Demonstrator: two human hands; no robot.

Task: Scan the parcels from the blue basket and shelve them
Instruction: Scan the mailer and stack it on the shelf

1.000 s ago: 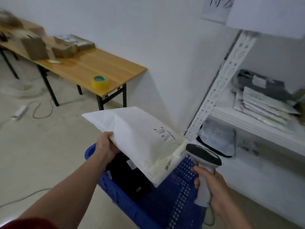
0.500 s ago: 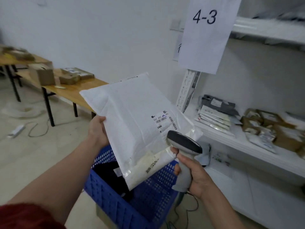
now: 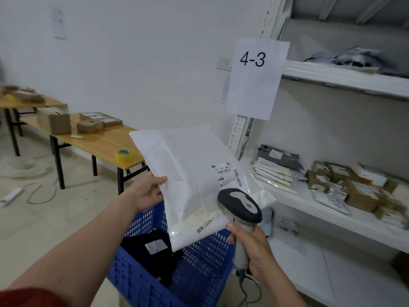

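The white parcel [image 3: 194, 173] has swung up since a second ago, from lying low over the blue basket [image 3: 141, 220] to standing nearly upright above it. The left hand [image 3: 146, 193] pinches its left edge, thumb on the front and fingers hidden behind. The right hand [image 3: 252, 247] is curled tight round the grip of the scanner [image 3: 240, 206], whose dark head sits in front of the parcel's lower right corner, just under the printed label. The parcel is a smooth white mailer with a folded, taped flap at the bottom. A black parcel [image 3: 152, 251] lies in the basket; the shelf [image 3: 309, 204] stands to the right.
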